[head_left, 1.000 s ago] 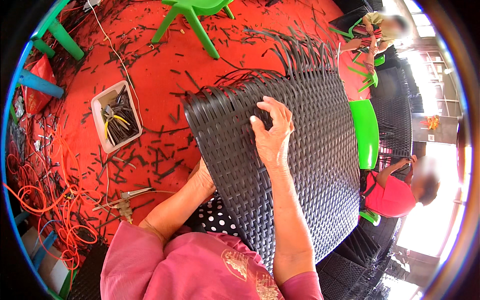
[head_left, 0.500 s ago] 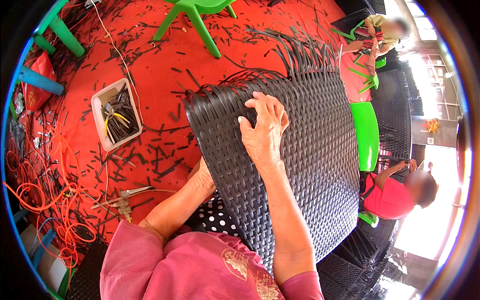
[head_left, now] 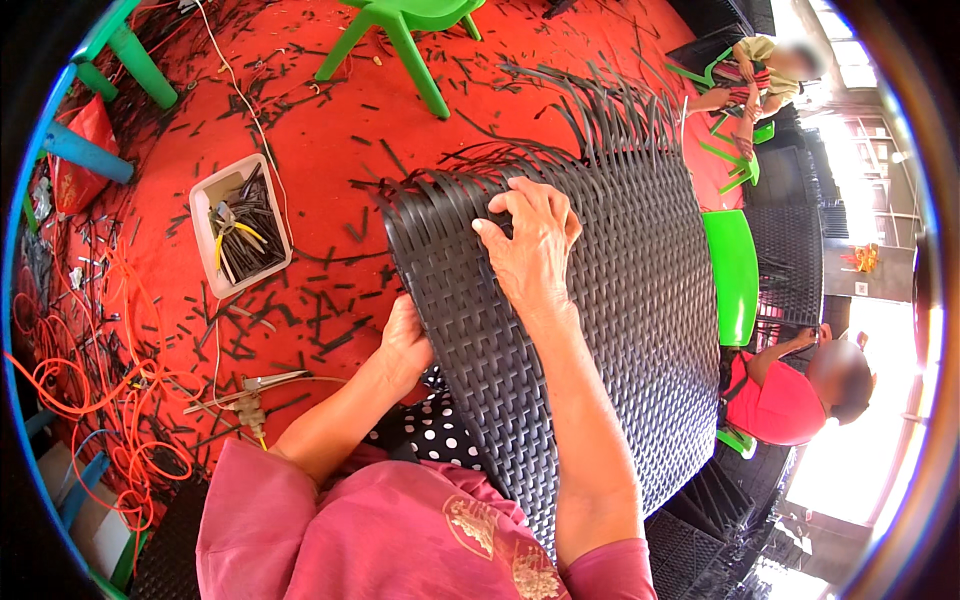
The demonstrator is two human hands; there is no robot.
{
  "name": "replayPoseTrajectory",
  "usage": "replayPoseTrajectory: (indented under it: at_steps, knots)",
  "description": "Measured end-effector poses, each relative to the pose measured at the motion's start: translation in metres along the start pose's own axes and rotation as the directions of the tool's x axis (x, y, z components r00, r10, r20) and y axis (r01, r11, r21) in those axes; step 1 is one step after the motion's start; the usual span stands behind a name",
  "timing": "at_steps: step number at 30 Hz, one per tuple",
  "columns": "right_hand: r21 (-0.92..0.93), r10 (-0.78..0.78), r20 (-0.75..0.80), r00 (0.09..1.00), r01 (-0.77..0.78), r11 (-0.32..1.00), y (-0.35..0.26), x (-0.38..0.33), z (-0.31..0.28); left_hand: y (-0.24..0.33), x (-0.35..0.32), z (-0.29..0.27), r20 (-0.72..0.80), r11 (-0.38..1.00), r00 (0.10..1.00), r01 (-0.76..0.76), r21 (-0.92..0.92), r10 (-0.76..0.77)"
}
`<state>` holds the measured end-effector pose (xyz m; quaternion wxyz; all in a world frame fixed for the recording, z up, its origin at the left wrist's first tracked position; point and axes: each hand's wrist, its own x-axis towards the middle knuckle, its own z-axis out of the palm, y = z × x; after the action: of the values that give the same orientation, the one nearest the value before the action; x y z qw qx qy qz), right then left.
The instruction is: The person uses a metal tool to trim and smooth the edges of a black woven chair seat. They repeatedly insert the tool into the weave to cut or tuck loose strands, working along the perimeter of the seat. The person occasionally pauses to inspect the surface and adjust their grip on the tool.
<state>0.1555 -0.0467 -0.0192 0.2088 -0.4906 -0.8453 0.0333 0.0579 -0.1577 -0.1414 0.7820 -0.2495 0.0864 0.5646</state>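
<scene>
A black woven panel is held slanting before the person's body, its far edge fringed with loose strips. Its upper face is touched by the right hand, whose thumb and fingers are curled (whether a strip is pinched cannot be told). The left hand is placed at the panel's left edge, its fingertips partly hidden, so their grip cannot be told. Yellow-handled pliers are kept in a pale tray.
</scene>
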Motion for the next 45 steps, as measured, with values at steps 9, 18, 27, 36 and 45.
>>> replayPoseTrajectory:
  at_steps: [9,18,27,36,45]
  knots:
    - [-0.143,-0.228,0.163,0.96,0.252,0.957,-0.002,0.03,-0.018,0.003,-0.129,-0.032,-0.219,0.801,0.973,0.071,0.595,0.076]
    - [0.754,0.154,0.458,0.876,-0.474,0.455,-0.001,0.044,-0.041,0.042,-0.107,0.062,0.337,0.272,0.808,-0.505,0.82,0.484]
    - [0.949,-0.039,0.297,0.954,-0.3,-0.099,-0.032,0.054,-0.141,0.011,-0.045,0.15,0.425,0.22,0.773,-0.569,0.792,0.47]
    - [0.964,0.149,-0.092,0.985,0.125,-0.236,0.013,0.005,-0.22,-0.08,0.003,0.103,0.545,0.321,0.778,-0.626,0.711,0.312]
    - [0.904,0.309,-0.06,0.949,-0.08,0.42,0.021,-0.011,-0.195,-0.077,-0.011,0.076,0.672,-0.073,0.694,-0.68,0.73,0.259]
